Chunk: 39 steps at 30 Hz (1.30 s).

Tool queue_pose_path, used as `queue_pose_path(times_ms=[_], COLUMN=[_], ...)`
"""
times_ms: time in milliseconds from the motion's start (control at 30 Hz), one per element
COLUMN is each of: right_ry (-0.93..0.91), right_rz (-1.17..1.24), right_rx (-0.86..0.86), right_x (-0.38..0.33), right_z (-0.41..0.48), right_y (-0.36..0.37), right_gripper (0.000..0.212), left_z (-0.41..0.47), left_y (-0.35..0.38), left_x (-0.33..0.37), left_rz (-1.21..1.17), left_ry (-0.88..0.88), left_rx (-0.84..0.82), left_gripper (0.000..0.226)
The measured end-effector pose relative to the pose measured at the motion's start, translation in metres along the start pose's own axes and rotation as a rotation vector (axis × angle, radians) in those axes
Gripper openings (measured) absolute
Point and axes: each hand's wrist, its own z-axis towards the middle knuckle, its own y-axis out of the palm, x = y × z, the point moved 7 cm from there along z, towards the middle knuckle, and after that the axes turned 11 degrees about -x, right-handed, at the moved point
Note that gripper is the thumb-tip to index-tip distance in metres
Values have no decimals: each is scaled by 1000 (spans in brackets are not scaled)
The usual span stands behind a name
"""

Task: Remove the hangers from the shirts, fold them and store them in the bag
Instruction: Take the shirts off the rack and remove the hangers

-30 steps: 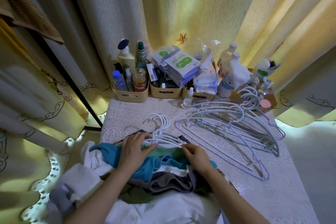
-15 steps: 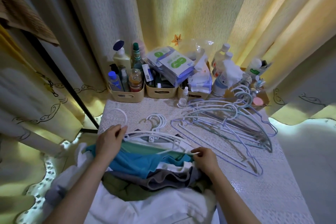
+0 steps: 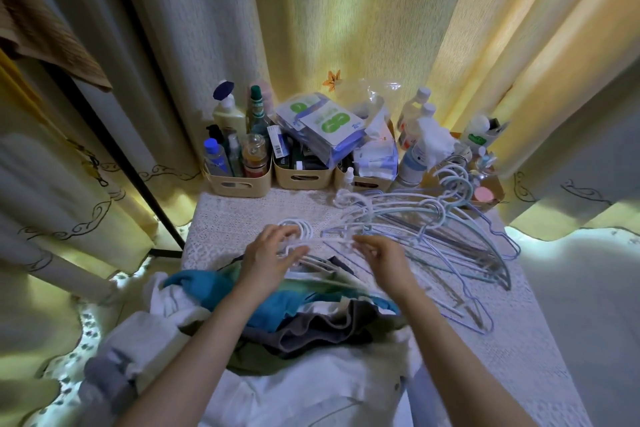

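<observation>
A heap of shirts (image 3: 277, 308), teal, grey, green and white, lies at the table's near edge, some with white hangers (image 3: 301, 230) still in them. My left hand (image 3: 268, 255) hovers over those hangers' hooks, fingers spread and touching them. Beside it, my right hand (image 3: 382, 258) hangs just above the heap with loosely curled fingers, blurred, and I see nothing gripped in it. One white hanger (image 3: 346, 204) lies past my fingertips, against the stack of loose pale-blue hangers (image 3: 450, 239) on the right. No bag can be made out.
The table (image 3: 235, 222) has a white lace cover. Along its back edge stand beige baskets (image 3: 239, 185) of bottles, packets (image 3: 325, 125) and spray bottles (image 3: 415, 152). Curtains close in on all sides. A black pole (image 3: 138, 177) slants down at the left.
Both hands pulled a white hanger out of the teal shirt, carried it forward toward the hanger stack and let it go. The camera tilted slightly.
</observation>
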Motion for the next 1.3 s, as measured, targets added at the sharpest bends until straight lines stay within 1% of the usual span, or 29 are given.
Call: queue_pose_path(times_ms=[67,133,167,233,300,333,400,500,567,600,633,667,700,767,833,867,933,1033,1133,1233,1300], right_ry=[134,235,272,331,390,411,438,477,533,525,473,382,270,97,47,50,47,16,1,17,55], right_rz=[44,24,1,-42,-93,-117,-123,-152,-207,-213,-196,-166,-124,-78,-107,-124,-125,-136,-108,-98,-177], right_rx=[95,155,175,179,161,159,175,267,371,429,468,459,388,102,-180,-255,-293,-289,-302,-321,-333], right_x=[40,76,92,115,134,143,152,153,146,138,126,112,96,67,51,47,42,37,34,35,41], right_z=[0,-2,-3,-4,-5,-6,-6,-6,-10,-12,-12,-10,-5,7,14,15,16,13,11,10,8], right_y=[-40,-71,-80,-87,-83,-81,-76,-78,-79,-77,-71,-60,-44,-1,39,53,68,77,76,73,71], right_gripper=[26,27,26,24,23,23,23,28,28,26,22,18,15,15,18,20,20,16,13,13,14], left_z=[-4,-11,-16,-26,-34,-36,-37,-32,-27,-25,-22,-19,-17,-11,-4,-1,2,-2,-3,-2,0], left_y=[-10,-12,-9,0,4,3,-1,1,3,2,1,2,4,8,5,3,2,14,24,24,11], left_x=[-31,-63,-75,-87,-87,-86,-86,-89,-93,-93,-91,-90,-91,-92,-88,-85,-77,-59,-41,-38,-46], left_rz=[74,313,430,528,526,504,442,424,488,544,590,611,610,580,564,556,531,447,300,254,272], left_ry=[-145,-292,-324,-288,-221,-213,-230,-239,-258,-268,-272,-270,-269,-288,-300,-296,-264,-169,-74,-87,-135], left_rx=[16,-88,-171,-267,-228,-190,-130,-160,-185,-170,-149,-140,-151,-187,-186,-189,-223,-266,-209,-167,-120], left_gripper=[43,49,51,45,34,32,38,45,46,46,45,43,41,35,30,30,36,38,34,31,34])
